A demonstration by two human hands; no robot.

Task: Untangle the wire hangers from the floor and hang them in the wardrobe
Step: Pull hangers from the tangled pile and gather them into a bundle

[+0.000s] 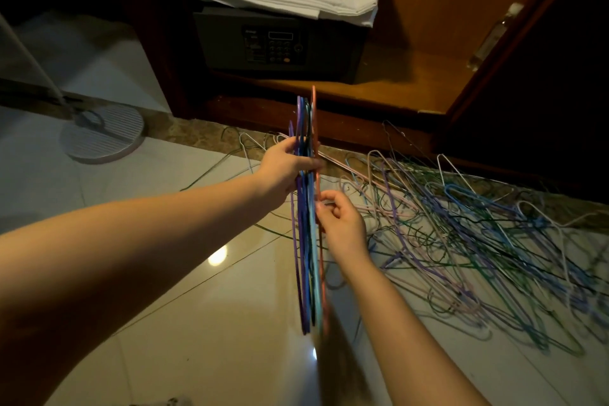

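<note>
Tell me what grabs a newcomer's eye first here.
A bundle of coloured hangers stands edge-on mid-frame, gripped by the left hand, with the right hand pinching it lower down. To the right, a tangled heap of hangers sprawls over the floor before the wardrobe.

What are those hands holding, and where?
A bundle of coloured wire hangers: the left hand grips its upper part, the right hand pinches its edge just below.

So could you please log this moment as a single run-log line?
left hand: grips hanger bundle | right hand: pinches bundle's edge | tangled hangers: on floor | wardrobe: open
</note>
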